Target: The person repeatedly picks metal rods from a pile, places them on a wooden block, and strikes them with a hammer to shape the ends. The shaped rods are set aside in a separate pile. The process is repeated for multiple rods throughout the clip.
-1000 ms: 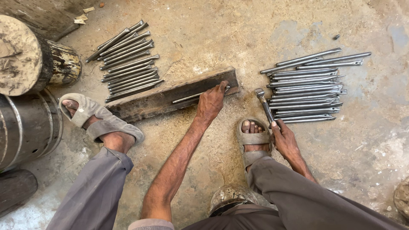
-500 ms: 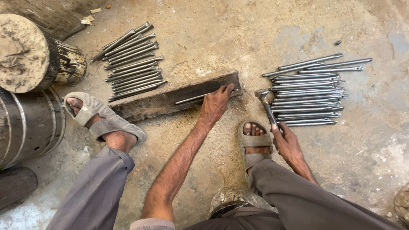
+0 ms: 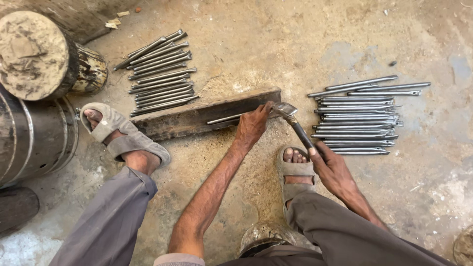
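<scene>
1 metal rod (image 3: 231, 117) lies on the iron bar (image 3: 197, 118) on the floor, left hand (image 3: 252, 125) fingers pinning it. Right hand (image 3: 332, 167) is wrapped around the hammer (image 3: 291, 120), head at the rod's end. Pile at left (image 3: 160, 71) looks done, stack at right (image 3: 359, 118) probably waiting. A second ago the hammer was lower, by the stack.

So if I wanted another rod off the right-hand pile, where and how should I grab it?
Probably the top rod of the right pile, at its right end. It lies slightly askew, apart from the packed rows, its end jutting past them. Come from the right, away from the hammer in the right hand.
</scene>
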Demonstrator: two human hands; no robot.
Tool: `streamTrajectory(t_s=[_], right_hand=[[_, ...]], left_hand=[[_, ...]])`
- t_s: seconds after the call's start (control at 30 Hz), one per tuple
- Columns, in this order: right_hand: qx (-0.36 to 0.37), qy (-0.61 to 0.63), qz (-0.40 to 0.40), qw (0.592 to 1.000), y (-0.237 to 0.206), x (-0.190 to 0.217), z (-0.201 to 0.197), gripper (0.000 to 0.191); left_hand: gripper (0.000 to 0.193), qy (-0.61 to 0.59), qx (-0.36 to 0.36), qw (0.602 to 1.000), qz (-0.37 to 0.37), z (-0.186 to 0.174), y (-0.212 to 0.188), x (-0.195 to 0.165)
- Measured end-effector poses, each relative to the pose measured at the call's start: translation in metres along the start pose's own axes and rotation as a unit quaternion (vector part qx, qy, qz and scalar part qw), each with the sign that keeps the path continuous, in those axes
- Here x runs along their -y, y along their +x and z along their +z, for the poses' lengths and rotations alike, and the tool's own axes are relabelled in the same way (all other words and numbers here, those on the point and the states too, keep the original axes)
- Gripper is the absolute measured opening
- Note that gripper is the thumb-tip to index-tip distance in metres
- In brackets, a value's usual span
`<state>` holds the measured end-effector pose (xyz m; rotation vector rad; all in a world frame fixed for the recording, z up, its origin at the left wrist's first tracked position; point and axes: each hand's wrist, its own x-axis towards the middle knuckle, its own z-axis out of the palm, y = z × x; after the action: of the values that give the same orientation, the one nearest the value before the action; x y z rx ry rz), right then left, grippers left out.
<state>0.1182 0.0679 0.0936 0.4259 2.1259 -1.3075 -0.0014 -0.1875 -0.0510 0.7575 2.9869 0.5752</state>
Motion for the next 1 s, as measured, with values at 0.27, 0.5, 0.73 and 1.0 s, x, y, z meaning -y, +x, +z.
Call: streamTrajectory(t_s=[0.27, 0.5, 0.73, 1.0], right_hand=[[-0.069, 0.152, -0.289, 0.942, -0.015, -0.021, -0.008, 0.041], [-0.022, 0.042, -0.129, 0.991, 0.007, -0.015, 0.007, 0.038], [-0.069, 0.206, -0.278, 0.935, -0.015, -0.017, -0.006, 0.04], [-0.034, 0.01, -0.152, 0.988, -0.012, -0.027, -0.012, 0.04]], left_hand=[[0.051, 0.011, -0.002, 1.0, 0.0, 0.001, -0.007, -0.002], [0.054, 0.011, 0.015, 1.0, -0.007, 0.0, 0.001, 0.0], [0.056, 0.024, -0.048, 0.998, 0.023, 0.01, -0.009, 0.003], [0.053, 0.02, 0.004, 1.0, 0.009, 0.014, -0.003, 0.006]])
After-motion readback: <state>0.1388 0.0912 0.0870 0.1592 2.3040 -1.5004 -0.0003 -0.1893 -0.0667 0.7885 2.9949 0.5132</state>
